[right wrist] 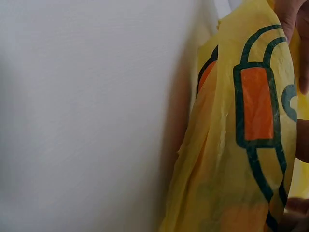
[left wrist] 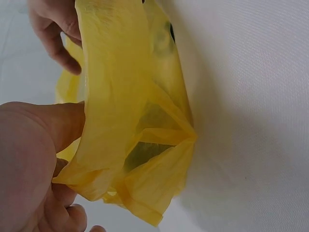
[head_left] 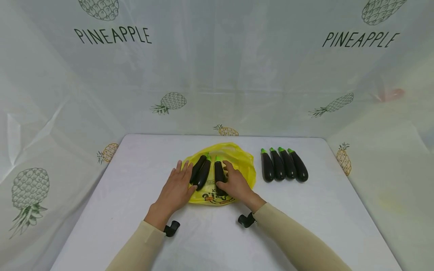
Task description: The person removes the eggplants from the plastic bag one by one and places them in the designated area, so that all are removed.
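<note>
A yellow plastic bag (head_left: 242, 160) lies spread on the table with three dark eggplants on it. My left hand (head_left: 174, 190) lies along the bag's left side, fingers extended, its thumb by the lower end of the left pair of eggplants (head_left: 204, 175). My right hand (head_left: 238, 185) holds the third eggplant (head_left: 219, 171) between thumb and fingers, a little right of that pair. Both wrist views are mostly filled by the raised near edge of the bag (left wrist: 113, 96), which hides the eggplants; the right wrist view shows its orange and green print (right wrist: 258, 104).
Several more eggplants (head_left: 278, 165) lie side by side to the right of the bag, green stems away from me. The white table (head_left: 135, 162) is bordered by a pineapple-printed sheet (head_left: 210, 75) at the back and sides.
</note>
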`<state>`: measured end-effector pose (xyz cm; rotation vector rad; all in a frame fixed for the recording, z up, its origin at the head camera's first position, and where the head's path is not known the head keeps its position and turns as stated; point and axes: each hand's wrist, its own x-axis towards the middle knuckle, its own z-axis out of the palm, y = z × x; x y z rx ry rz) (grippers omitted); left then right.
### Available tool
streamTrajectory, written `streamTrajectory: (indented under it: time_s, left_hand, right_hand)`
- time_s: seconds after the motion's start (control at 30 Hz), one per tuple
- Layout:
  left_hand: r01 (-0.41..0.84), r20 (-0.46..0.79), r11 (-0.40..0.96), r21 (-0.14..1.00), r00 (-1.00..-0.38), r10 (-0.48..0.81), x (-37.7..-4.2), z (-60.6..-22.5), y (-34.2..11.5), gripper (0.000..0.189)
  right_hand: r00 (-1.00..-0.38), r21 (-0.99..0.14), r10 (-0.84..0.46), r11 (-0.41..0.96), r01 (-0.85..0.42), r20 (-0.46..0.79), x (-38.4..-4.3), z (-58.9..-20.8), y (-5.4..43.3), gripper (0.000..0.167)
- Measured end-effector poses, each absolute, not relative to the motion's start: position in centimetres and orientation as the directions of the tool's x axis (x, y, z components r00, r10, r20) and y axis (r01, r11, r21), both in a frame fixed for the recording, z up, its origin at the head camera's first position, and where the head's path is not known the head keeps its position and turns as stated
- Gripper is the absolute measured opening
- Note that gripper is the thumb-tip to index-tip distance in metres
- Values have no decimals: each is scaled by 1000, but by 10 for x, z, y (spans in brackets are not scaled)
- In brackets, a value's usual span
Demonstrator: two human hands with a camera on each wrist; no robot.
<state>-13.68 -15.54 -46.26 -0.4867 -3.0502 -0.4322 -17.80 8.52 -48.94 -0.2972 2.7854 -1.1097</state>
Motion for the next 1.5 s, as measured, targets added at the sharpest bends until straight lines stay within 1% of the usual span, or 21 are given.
streamTrajectory:
  time_s: [0.13, 0.43, 0.6, 0.73, 0.83, 1.27, 1.5]
  left_hand:
    - [316, 71, 912, 262, -949, 308, -137, -462, -155, 82]
    - [304, 58, 916, 263, -952, 300, -136, -463, -154, 83]
    - [301, 45, 913, 276, -953, 300, -135, -463, -153, 82]
    - [299, 44, 912, 280, -953, 299, -135, -463, -153, 82]
    - [299, 48, 911, 284, -953, 298, -135, -463, -153, 82]
    - [292, 32, 919, 265, -955, 294, -137, -464, -153, 84]
    - [301, 44, 912, 279, -953, 301, -137, -464, -153, 83]
  right_hand:
    - [-967, -712, -250, 689, -137, -56, -178, -488, 84, 84]
    - [-980, -711, -181, 700, -66, -86, -181, -494, 83, 69]
    - [-980, -698, -153, 716, -21, -128, -184, -495, 80, 73]
    - [-978, -694, -153, 720, -13, -140, -183, -493, 77, 76]
    - [-978, -698, -156, 716, -15, -139, -182, -493, 77, 75]
    - [-994, -759, -96, 651, -27, -48, -179, -490, 85, 70]
    - [-996, -777, -80, 625, -73, 29, -174, -481, 94, 75]
